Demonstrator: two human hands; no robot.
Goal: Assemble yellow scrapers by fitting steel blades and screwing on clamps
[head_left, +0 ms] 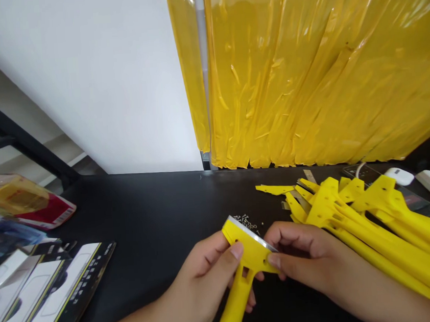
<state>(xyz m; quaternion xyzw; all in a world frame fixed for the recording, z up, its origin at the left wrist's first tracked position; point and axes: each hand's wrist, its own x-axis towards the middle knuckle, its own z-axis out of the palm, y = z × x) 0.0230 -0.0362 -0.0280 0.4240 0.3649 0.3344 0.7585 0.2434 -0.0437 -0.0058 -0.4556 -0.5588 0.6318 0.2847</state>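
Note:
Between my two hands is a yellow plastic scraper (251, 249) with a straight metal blade along its upper edge. My left hand (211, 266) is closed round the left side of its head, thumb on the front face near a screw hole. My right hand (302, 250) pinches the right corner of the head at the blade's end. The scraper's handle slants down to the lower left, past the bottom edge of the view. Just behind the blade lies a small heap of screws and nuts (246, 221) on the black table (145, 220).
More yellow scraper handles and head pieces (351, 210) are piled at the right. Black-and-white cardboard packages (69, 284) lie at the left, beside a red-and-yellow plastic pack (29, 198). A white earphone case (399, 176) sits at the back right. Yellow plastic sheeting (305, 76) hangs behind the table.

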